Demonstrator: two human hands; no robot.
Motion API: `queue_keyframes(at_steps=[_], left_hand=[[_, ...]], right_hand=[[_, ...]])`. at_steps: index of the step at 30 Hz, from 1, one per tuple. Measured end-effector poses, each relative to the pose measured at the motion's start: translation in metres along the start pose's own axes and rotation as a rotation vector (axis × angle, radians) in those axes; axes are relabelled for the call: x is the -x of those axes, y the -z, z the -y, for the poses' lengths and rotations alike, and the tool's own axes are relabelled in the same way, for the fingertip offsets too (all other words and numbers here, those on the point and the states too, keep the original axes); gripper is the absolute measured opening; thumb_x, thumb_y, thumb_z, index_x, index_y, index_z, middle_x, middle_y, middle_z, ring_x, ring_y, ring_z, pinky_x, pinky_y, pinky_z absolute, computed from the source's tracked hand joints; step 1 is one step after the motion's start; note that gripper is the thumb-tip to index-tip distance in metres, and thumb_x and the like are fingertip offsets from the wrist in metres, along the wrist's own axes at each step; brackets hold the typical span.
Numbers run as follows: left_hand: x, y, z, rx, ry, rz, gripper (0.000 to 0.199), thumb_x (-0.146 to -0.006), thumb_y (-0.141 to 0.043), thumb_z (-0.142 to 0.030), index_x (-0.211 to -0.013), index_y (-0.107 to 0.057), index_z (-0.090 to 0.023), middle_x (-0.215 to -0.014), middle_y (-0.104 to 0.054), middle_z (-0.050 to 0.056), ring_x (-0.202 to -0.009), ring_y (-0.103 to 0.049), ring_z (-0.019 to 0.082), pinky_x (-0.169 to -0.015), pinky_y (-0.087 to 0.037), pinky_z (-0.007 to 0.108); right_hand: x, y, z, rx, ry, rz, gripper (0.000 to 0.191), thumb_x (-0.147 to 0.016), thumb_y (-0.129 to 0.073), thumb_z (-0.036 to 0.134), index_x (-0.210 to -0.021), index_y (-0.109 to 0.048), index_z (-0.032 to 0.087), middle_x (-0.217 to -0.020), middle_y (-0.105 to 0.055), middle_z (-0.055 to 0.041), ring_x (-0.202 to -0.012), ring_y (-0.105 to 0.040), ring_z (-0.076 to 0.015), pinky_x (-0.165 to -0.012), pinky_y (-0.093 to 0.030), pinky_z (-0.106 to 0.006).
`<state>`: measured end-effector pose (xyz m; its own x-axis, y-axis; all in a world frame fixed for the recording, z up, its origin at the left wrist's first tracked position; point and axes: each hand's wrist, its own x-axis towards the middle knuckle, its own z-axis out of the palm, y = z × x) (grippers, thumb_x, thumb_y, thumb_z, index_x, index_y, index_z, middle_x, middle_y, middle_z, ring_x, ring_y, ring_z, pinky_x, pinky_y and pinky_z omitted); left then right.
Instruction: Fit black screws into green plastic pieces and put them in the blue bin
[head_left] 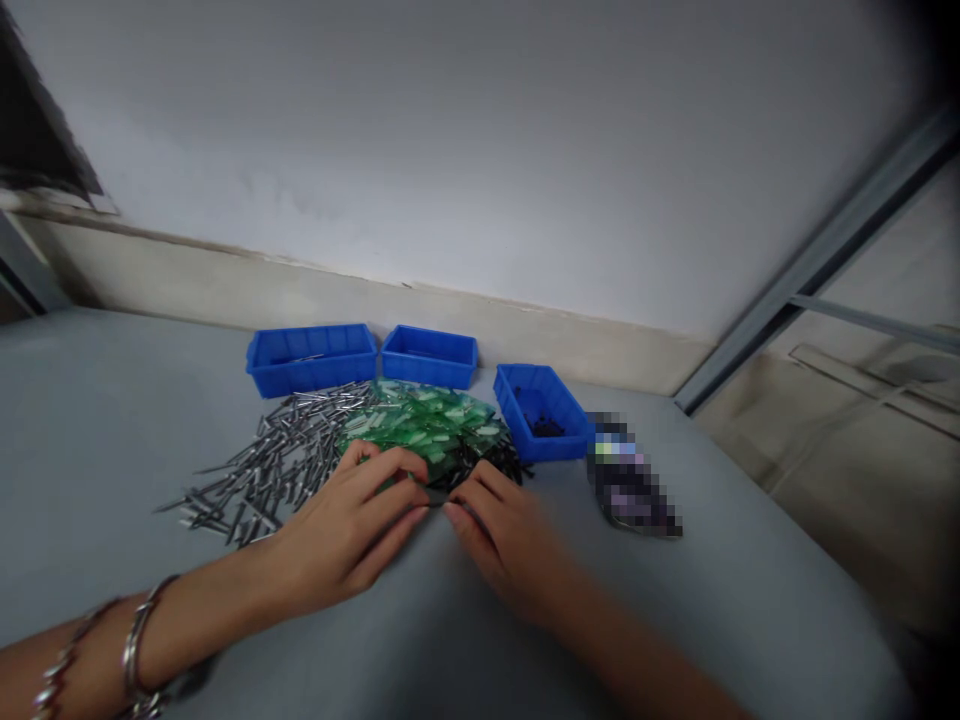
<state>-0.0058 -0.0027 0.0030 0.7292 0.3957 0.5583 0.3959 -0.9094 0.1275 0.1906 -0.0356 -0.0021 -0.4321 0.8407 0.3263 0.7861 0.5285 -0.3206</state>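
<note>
Though under the left hand [345, 530], green plastic pieces [420, 425] beside the right hand [502, 545]

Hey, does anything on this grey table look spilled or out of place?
Yes. Loose silver metal pins lie scattered on the grey tabletop outside the blue plastic bins, and the rightmost blue bin sits angled away from the other two.

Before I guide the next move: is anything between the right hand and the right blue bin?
Only loose black parts lie in the way, low on the table, just off the near-left corner of the right blue bin and ahead of the right hand. Nothing taller stands between them.
</note>
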Motion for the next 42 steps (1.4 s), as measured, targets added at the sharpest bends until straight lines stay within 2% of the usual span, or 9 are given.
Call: queue_keyframes(at_steps=[5, 16, 22, 28, 36, 42], left_hand=[[0.0002, 0.0000, -0.0004, 0.001, -0.001, 0.005, 0.015, -0.087, -0.040, -0.008, -0.093, -0.051, -0.017, -0.096, -0.051, 0.007, -0.089, -0.046, 0.018, -0.079, -0.032, 0.032], [0.0024, -0.0025, 0.0035, 0.006, 0.069, 0.146, 0.016, -0.090, -0.041, -0.016, -0.101, -0.051, -0.020, -0.103, -0.050, 0.006, -0.093, -0.046, 0.019, -0.081, -0.029, 0.034], [0.0015, -0.0008, 0.0042, 0.023, 0.052, 0.136, 0.015, -0.089, -0.039, -0.014, -0.095, -0.053, -0.018, -0.100, -0.050, 0.006, -0.088, -0.045, 0.018, -0.079, -0.028, 0.033], [0.0019, -0.0003, 0.0029, 0.043, 0.073, 0.137, 0.017, -0.089, -0.039, -0.015, -0.099, -0.052, -0.018, -0.102, -0.049, 0.007, -0.090, -0.044, 0.019, -0.079, -0.029, 0.033], [0.0017, -0.0002, 0.0033, 0.046, 0.065, 0.158, 0.016, -0.089, -0.040, -0.016, -0.081, -0.054, -0.017, -0.101, -0.048, 0.008, -0.087, -0.043, 0.020, -0.079, -0.031, 0.036], [-0.0001, 0.0024, 0.0012, 0.058, 0.037, 0.158, 0.018, -0.089, -0.038, -0.017, -0.081, -0.054, -0.016, -0.099, -0.049, 0.009, -0.090, -0.044, 0.020, -0.078, -0.032, 0.036]], right_hand=[[0.0002, 0.0011, -0.0010, -0.061, 0.017, -0.024, 0.027, -0.093, -0.033, 0.022, -0.080, -0.056, 0.018, -0.082, -0.054, -0.0043, -0.076, -0.053, -0.0139, -0.067, -0.047, -0.027], [0.0016, 0.0013, -0.0003, -0.117, 0.067, -0.078, 0.022, -0.093, -0.036, 0.021, -0.084, -0.055, 0.018, -0.083, -0.056, -0.0040, -0.077, -0.053, -0.0132, -0.066, -0.046, -0.025], [0.0028, 0.0021, 0.0009, -0.113, 0.079, -0.068, 0.025, -0.095, -0.033, 0.024, -0.086, -0.055, 0.017, -0.084, -0.056, -0.0040, -0.077, -0.053, -0.0131, -0.065, -0.045, -0.024], [0.0030, 0.0024, 0.0013, -0.078, 0.085, -0.034, 0.024, -0.094, -0.033, 0.024, -0.088, -0.056, 0.018, -0.083, -0.056, -0.0036, -0.077, -0.054, -0.0128, -0.065, -0.046, -0.023], [0.0018, 0.0034, 0.0030, -0.074, 0.105, -0.030, 0.022, -0.093, -0.036, 0.022, -0.088, -0.056, 0.017, -0.084, -0.056, -0.0040, -0.074, -0.054, -0.0131, -0.064, -0.045, -0.024], [0.0020, 0.0022, 0.0025, -0.054, 0.104, -0.017, 0.024, -0.094, -0.034, 0.023, -0.089, -0.057, 0.018, -0.085, -0.056, -0.0037, -0.075, -0.053, -0.0128, -0.065, -0.045, -0.024]])
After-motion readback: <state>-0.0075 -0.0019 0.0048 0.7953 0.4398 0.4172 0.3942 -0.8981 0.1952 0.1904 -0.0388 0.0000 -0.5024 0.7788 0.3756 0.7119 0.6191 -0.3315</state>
